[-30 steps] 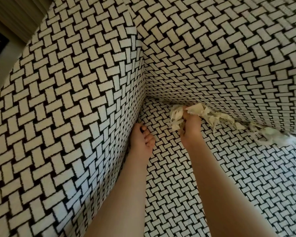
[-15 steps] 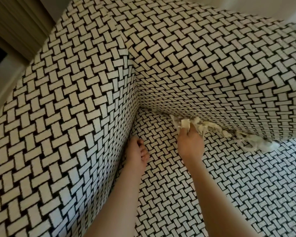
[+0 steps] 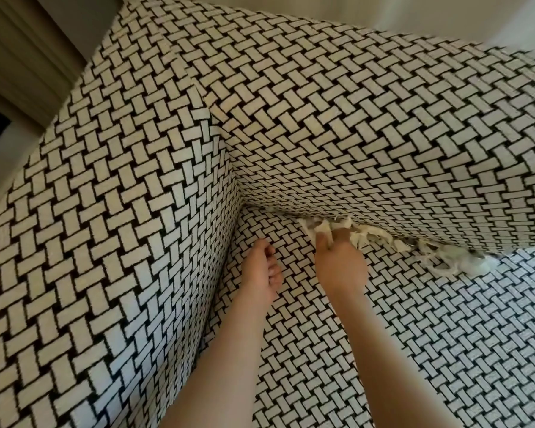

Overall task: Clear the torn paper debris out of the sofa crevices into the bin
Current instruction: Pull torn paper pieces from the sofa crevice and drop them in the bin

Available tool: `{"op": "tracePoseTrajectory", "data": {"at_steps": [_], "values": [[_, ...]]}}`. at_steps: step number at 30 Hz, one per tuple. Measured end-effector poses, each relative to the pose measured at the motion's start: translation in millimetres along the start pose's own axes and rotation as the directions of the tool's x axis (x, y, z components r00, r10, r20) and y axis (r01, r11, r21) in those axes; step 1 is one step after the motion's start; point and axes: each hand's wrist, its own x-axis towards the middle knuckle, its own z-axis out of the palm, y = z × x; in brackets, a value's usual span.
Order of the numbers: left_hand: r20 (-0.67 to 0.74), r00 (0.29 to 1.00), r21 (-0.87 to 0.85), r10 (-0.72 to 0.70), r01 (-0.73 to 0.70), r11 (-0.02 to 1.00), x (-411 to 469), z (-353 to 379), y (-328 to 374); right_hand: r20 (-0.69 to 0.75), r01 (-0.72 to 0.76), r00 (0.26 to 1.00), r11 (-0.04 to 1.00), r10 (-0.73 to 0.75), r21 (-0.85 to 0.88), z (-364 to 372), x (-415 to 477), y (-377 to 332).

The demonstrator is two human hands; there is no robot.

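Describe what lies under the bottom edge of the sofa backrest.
Shreds of torn paper poke out along the crevice between backrest and seat, where the right hand grips a clump. Its fingertips and any paper deeper in are covered by the backrest.

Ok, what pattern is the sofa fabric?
A black-and-white basket-weave pattern covers the sofa, seen clearest in the head view.
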Motion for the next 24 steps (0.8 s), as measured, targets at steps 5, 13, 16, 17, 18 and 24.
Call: {"op": "tracePoseTrajectory", "data": {"at_steps": [5,13,16,17,18,24], "values": [[-0.019,0.999,0.002,0.034,-0.034,0.999,3,-1,7,0.169,0.052,0.985,0.979,-0.018,-0.196,-1,2,-13],[-0.106,0.994,0.081,0.036,-0.027,0.996,10,-18,5,0.077,0.333,0.942,0.936,-0.325,-0.118,18,-23,-14],[-0.099,0.995,0.037,0.028,-0.024,0.999,12,-27,7,-0.041,0.422,0.905,0.906,-0.423,-0.03,21,-22,-12],[-0.092,0.995,0.019,0.025,-0.024,1.0,12,-28,8,-0.056,0.434,0.899,0.901,-0.433,0.0,21,-21,-14],[-0.088,0.996,0.009,0.023,-0.023,1.0,13,-28,8,-0.035,0.439,0.898,0.898,-0.438,0.038,21,-21,-16],[-0.057,0.998,-0.027,0.01,-0.011,1.0,12,-29,8,0.009,0.035,0.999,0.8,-0.051,0.599,18,-19,-30]]}}
